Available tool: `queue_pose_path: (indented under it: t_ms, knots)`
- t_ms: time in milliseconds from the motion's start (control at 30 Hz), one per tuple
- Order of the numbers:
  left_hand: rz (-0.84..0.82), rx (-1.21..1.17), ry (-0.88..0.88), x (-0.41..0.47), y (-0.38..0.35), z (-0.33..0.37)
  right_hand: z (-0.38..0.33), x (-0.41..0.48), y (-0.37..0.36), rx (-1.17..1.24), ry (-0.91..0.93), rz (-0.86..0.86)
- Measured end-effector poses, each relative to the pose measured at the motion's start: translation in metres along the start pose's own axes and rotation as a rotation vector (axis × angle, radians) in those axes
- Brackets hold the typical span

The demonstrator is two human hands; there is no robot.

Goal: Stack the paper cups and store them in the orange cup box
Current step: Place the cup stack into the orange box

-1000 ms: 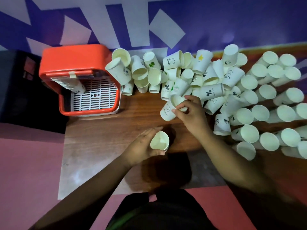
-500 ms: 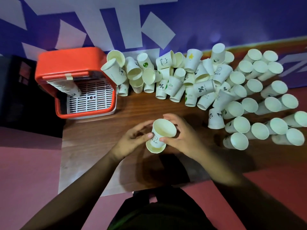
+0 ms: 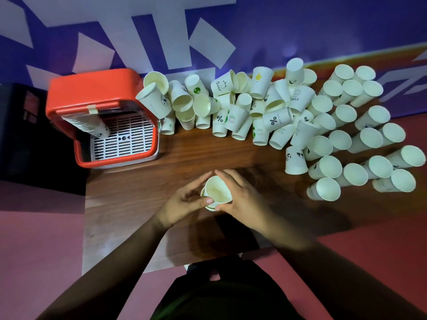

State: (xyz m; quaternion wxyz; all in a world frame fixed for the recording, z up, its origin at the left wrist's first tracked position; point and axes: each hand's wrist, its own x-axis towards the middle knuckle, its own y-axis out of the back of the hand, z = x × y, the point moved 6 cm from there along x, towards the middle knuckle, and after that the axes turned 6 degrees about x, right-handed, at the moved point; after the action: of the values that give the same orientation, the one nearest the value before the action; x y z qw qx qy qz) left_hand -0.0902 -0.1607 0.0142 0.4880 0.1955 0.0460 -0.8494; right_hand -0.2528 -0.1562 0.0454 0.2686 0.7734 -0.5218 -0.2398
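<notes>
Wooden table (image 3: 196,153) | left hand (image 3: 182,202), right hand (image 3: 242,199) clasp nested paper cups (image 3: 217,190), likely seating them | orange cup box (image 3: 92,84) open, ten o'clock

Cup box (image 3: 92,93) left on table (image 3: 184,153), loose cups (image 3: 300,116) to its right.

The person is wearing a dark, almost black garment (image 3: 226,294) at the lap; left arm (image 3: 111,262) and right arm (image 3: 323,255) are showing bare.
</notes>
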Motion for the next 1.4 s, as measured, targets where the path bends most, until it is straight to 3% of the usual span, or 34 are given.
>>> queue_pose_path:
  t_ms: [200, 467, 600, 800, 933, 1067, 1267, 1400]
  knots:
    - [0.016, 0.065, -0.002, -0.001, 0.002, -0.013, 0.014, -0.011, -0.019, -0.007, -0.011, -0.068]
    - [0.082, 0.413, -0.100, 0.001, 0.004, -0.013, 0.030, -0.021, -0.028, 0.165, -0.240, -0.056]
    - [0.229, 0.542, -0.175, 0.004, 0.008, 0.008, 0.044, -0.047, 0.005, 0.116, -0.379, 0.129]
    - [0.109, 0.567, -0.384, 0.028, -0.051, 0.065, 0.106, -0.128, 0.080, 0.067, -0.582, 0.473]
    - [0.022, 0.580, -0.335, 0.056, -0.109, 0.079, 0.149, -0.156, 0.121, 0.068, -0.706, 0.550]
    - [-0.014, 0.687, -0.226, 0.093, -0.160, 0.080, 0.185, -0.158, 0.136, -0.060, -0.697, 0.465]
    - [-0.019, 0.797, -0.179, 0.161, -0.226, 0.095, 0.236, -0.155, 0.122, -0.229, -0.584, 0.171]
    - [-0.042, 0.858, -0.149, 0.194, -0.260, 0.100, 0.260, -0.170, 0.124, -0.177, -0.453, 0.292]
